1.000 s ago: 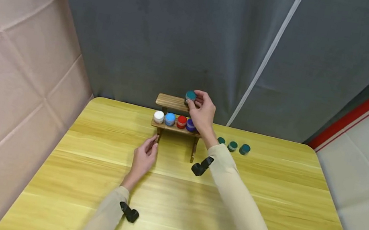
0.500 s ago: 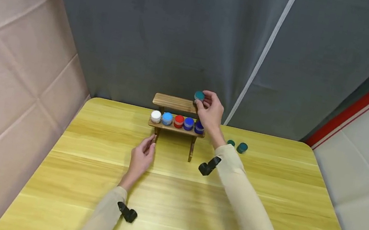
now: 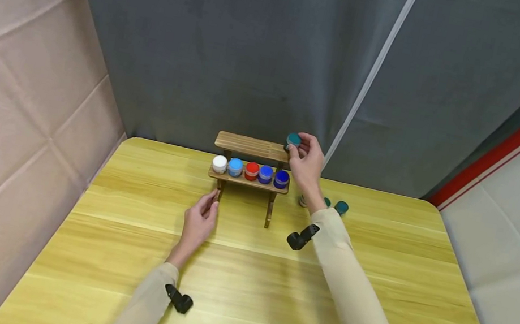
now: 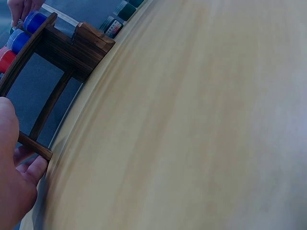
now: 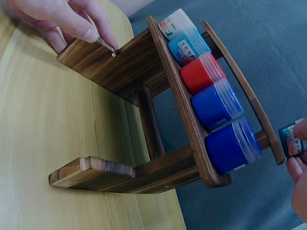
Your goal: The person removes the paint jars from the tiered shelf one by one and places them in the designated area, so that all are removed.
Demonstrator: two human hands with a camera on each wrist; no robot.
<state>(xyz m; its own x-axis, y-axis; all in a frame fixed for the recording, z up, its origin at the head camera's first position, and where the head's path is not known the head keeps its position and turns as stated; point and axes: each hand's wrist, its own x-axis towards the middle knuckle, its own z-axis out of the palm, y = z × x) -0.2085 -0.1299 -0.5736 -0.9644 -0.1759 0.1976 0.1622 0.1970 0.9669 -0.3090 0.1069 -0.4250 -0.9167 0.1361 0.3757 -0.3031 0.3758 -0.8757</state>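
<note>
A two-tier wooden stand (image 3: 248, 145) stands at the table's far side. Its lower tier carries a row of paint jars: a white jar (image 3: 219, 164), a light blue jar (image 3: 235, 167), a red jar (image 3: 251, 170) and two darker blue ones (image 5: 217, 104). My right hand (image 3: 307, 165) pinches a green paint jar (image 3: 292, 141) at the right end of the upper tier. In the right wrist view that jar is right by the upper plank's tip (image 5: 277, 152). With thumb and fingers, my left hand (image 3: 198, 223) grips the stand's left leg (image 4: 36, 145).
More dark green jars (image 3: 341, 208) sit on the table right of the stand, partly hidden by my right forearm. A grey curtain (image 3: 216, 51) hangs directly behind the yellow wooden table (image 3: 128, 209). Pale cloth walls (image 3: 16, 104) flank both sides.
My right hand has carried the green jar rightward along the upper tier to its right end, uncovering the darkest blue jar below. The left hand keeps its grip on the leg.
</note>
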